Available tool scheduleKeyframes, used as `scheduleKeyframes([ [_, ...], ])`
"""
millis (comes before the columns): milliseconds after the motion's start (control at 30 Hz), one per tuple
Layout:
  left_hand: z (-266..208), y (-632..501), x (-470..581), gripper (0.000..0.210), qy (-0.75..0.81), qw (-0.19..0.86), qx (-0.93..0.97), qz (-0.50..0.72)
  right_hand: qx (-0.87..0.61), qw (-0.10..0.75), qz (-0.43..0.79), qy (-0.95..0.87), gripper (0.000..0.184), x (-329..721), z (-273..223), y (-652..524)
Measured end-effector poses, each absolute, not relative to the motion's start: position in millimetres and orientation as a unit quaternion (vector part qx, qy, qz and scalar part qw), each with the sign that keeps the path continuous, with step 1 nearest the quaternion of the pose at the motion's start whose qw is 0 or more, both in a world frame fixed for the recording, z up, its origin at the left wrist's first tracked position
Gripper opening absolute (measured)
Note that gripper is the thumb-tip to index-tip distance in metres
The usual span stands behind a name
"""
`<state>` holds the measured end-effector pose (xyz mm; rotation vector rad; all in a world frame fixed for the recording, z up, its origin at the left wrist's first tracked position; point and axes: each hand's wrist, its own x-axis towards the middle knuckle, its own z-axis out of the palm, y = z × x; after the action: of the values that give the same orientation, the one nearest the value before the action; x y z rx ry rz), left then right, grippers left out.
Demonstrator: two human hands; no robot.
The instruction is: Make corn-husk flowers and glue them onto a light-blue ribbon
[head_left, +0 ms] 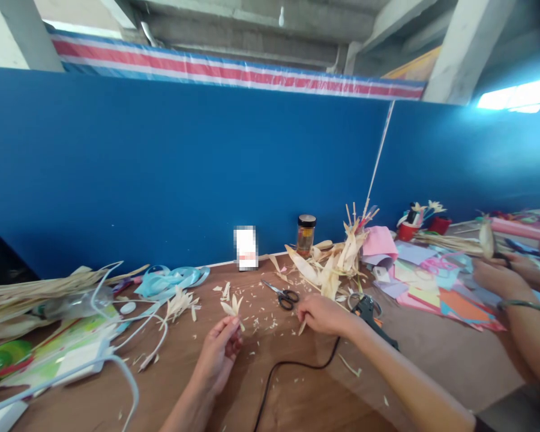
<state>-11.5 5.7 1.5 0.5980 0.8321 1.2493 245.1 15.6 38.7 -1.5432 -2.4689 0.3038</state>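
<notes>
My left hand (221, 353) pinches the base of a small corn husk flower (233, 308), its pale pointed petals spread upward. To the right, my right hand (321, 315) is closed with its fingers pointing down, on a narrow husk strip (302, 327) that sticks out below them. Black-handled scissors (288, 299) lie partly open just beyond my right hand. A dark glue gun (366, 313) rests behind my right forearm. Cut husk petals (180, 305) are heaped to the left of the flower, and tiny husk scraps litter the brown tabletop (315, 396).
Dry corn husks (317, 276) and a black-lidded jar (306, 236) stand by the blue partition (184, 162). A black cord (292, 363) crosses the table. White cables (132, 384) and blue ribbon (171, 282) lie left. Coloured paper (463, 303) and another person's hands (506, 282) are at right.
</notes>
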Motion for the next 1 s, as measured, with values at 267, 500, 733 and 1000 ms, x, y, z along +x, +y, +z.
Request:
scheduleKeyframes([
  [267,3,3,-10,0.019,0.377,0.693,0.27,0.552,-0.528,0.136,0.073,-0.835,0.029,246,48,12],
  [500,2,2,-9,0.02,0.375,0.692,0.261,0.559,-0.617,0.199,-0.033,-0.76,0.023,305,37,-48],
  [733,1,2,-5,0.018,0.374,0.697,0.274,0.547,-0.728,0.138,-0.133,-0.658,0.017,347,-4,-84],
  [1000,-1,1,-7,0.018,0.374,0.699,0.274,0.545,-0.748,0.144,-0.105,-0.639,0.016,356,-20,-77],
])
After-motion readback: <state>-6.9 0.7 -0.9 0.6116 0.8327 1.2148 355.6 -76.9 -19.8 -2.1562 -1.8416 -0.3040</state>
